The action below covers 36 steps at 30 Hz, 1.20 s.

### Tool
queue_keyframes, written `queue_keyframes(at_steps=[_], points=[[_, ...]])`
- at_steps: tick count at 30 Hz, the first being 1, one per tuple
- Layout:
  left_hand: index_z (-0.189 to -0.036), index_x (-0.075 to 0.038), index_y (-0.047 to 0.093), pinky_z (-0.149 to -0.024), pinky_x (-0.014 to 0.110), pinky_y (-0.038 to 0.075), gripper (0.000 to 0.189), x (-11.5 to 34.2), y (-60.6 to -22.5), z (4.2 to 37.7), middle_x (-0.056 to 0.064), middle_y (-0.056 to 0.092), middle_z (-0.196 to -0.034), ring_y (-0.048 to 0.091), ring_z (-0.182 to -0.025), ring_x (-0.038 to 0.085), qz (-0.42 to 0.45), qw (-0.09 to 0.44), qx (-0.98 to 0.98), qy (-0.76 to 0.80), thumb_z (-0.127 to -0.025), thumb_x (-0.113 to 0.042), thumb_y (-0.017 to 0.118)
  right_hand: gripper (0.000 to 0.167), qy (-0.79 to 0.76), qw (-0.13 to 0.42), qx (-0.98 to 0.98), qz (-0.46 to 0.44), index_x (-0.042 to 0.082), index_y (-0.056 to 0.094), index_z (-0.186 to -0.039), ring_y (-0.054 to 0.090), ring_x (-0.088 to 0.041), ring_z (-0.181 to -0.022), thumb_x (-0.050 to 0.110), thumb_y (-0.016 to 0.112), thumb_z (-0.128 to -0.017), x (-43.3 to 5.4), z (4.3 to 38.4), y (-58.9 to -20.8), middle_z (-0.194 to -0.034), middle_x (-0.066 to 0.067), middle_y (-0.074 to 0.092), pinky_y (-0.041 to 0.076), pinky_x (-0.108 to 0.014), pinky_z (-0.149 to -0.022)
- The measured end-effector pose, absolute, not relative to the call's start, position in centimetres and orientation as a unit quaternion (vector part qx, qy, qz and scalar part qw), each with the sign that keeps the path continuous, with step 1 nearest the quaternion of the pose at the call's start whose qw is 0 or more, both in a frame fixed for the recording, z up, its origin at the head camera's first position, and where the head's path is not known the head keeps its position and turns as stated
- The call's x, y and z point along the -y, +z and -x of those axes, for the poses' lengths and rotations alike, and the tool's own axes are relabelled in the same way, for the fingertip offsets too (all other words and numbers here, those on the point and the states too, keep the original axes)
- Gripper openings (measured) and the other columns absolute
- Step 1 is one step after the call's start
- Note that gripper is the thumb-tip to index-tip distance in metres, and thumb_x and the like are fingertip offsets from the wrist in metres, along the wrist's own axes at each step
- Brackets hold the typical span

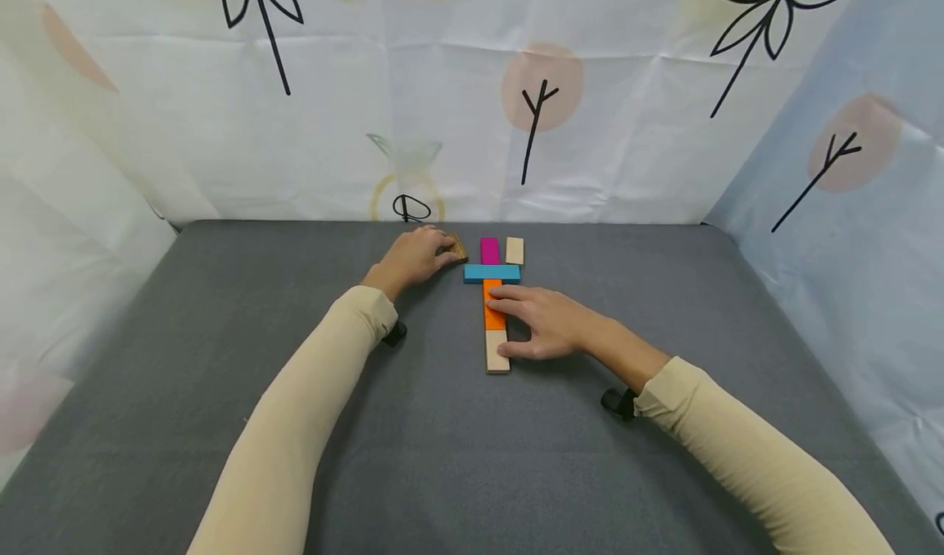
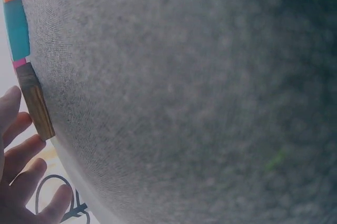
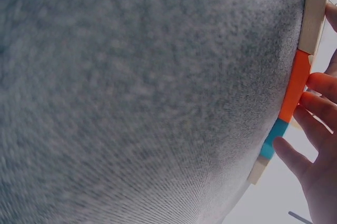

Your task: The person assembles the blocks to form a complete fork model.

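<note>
My left hand (image 1: 415, 257) grips a brown wooden block (image 1: 459, 248), thumb on its near side and fingers behind it. In the left wrist view the block's dark grained side shows beside the fingertips (image 2: 36, 144). My right hand (image 1: 551, 322) rests with outstretched fingers on an orange block (image 1: 493, 315), its thumb at a pale wooden block (image 1: 496, 360) laid end to end with it. Across the orange block's far end lies a blue block (image 1: 475, 275). Beyond that stand a magenta block (image 1: 490, 250) and a short pale block (image 1: 515, 250), side by side.
A grey cloth (image 1: 243, 317) covers the table. White printed fabric (image 1: 457, 88) hangs along its back edge and both sides. Dark straps with small devices sit at both wrists, below the rolled sleeves.
</note>
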<state>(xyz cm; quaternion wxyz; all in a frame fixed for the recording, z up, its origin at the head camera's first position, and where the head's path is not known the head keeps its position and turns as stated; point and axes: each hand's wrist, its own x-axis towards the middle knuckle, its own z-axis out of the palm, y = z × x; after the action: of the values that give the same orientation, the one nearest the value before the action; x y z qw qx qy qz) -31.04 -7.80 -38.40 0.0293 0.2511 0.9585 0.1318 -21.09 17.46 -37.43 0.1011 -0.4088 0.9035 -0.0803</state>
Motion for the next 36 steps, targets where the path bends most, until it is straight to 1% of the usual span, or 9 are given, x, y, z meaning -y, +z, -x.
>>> queue_keyframes(at_steps=[6, 14, 20, 25, 30, 36], points=[[-0.138, -0.005, 0.06, -0.109, 0.049, 0.039, 0.043, 7.4, -38.4, 30.9, 0.014, 0.056, -0.142, 0.042, -0.139, 0.031, -0.249, 0.028, -0.96, 0.124, -0.102, -0.03, 0.058, 0.075, -0.078, 0.105, -0.905, 0.405, 0.008, 0.045, -0.151, 0.039, -0.033, -0.141, 0.054, 0.06, -0.094, -17.4, 21.1, -37.4, -0.158, -0.011, 0.036, 0.034, -0.053, -0.112], [-0.137, -0.007, 0.062, -0.109, 0.052, 0.038, 0.042, 6.9, -38.7, 30.9, 0.012, 0.057, -0.141, 0.037, -0.142, 0.031, -0.25, 0.02, -0.96, 0.122, -0.102, -0.031, 0.058, 0.075, -0.08, 0.103, -0.905, 0.405, 0.008, 0.044, -0.151, 0.04, -0.033, -0.141, 0.055, 0.059, -0.094, -17.5, 21.1, -37.5, -0.158, -0.011, 0.036, 0.034, -0.053, -0.112], [-0.137, -0.007, 0.061, -0.109, 0.049, 0.039, 0.043, 6.8, -38.8, 30.7, 0.012, 0.057, -0.141, 0.042, -0.139, 0.029, -0.258, 0.016, -0.958, 0.123, -0.102, -0.032, 0.057, 0.075, -0.084, 0.099, -0.904, 0.407, 0.008, 0.045, -0.15, 0.041, -0.033, -0.14, 0.055, 0.059, -0.094, -17.7, 21.1, -37.7, -0.158, -0.011, 0.036, 0.035, -0.054, -0.111], [-0.138, -0.007, 0.061, -0.11, 0.048, 0.038, 0.043, 6.7, -38.7, 30.6, 0.012, 0.056, -0.142, 0.042, -0.139, 0.028, -0.261, 0.017, -0.957, 0.122, -0.103, -0.032, 0.057, 0.074, -0.081, 0.094, -0.903, 0.41, 0.008, 0.045, -0.15, 0.041, -0.033, -0.14, 0.055, 0.058, -0.094, -17.7, 21.1, -37.7, -0.158, -0.011, 0.037, 0.035, -0.053, -0.111], [-0.138, -0.007, 0.061, -0.11, 0.052, 0.036, 0.043, 6.6, -38.6, 30.6, 0.012, 0.055, -0.143, 0.038, -0.141, 0.029, -0.26, 0.019, -0.958, 0.116, -0.103, -0.032, 0.056, 0.074, -0.081, 0.096, -0.904, 0.409, 0.008, 0.046, -0.15, 0.042, -0.033, -0.14, 0.055, 0.059, -0.094, -17.6, 21.0, -37.5, -0.157, -0.011, 0.037, 0.035, -0.053, -0.111], [-0.138, -0.007, 0.06, -0.109, 0.054, 0.036, 0.043, 6.5, -38.5, 30.6, 0.011, 0.056, -0.142, 0.039, -0.141, 0.028, -0.257, 0.019, -0.959, 0.114, -0.103, -0.032, 0.057, 0.075, -0.079, 0.098, -0.904, 0.408, 0.008, 0.045, -0.15, 0.04, -0.032, -0.141, 0.055, 0.059, -0.094, -17.5, 21.0, -37.4, -0.158, -0.011, 0.037, 0.034, -0.052, -0.112]])
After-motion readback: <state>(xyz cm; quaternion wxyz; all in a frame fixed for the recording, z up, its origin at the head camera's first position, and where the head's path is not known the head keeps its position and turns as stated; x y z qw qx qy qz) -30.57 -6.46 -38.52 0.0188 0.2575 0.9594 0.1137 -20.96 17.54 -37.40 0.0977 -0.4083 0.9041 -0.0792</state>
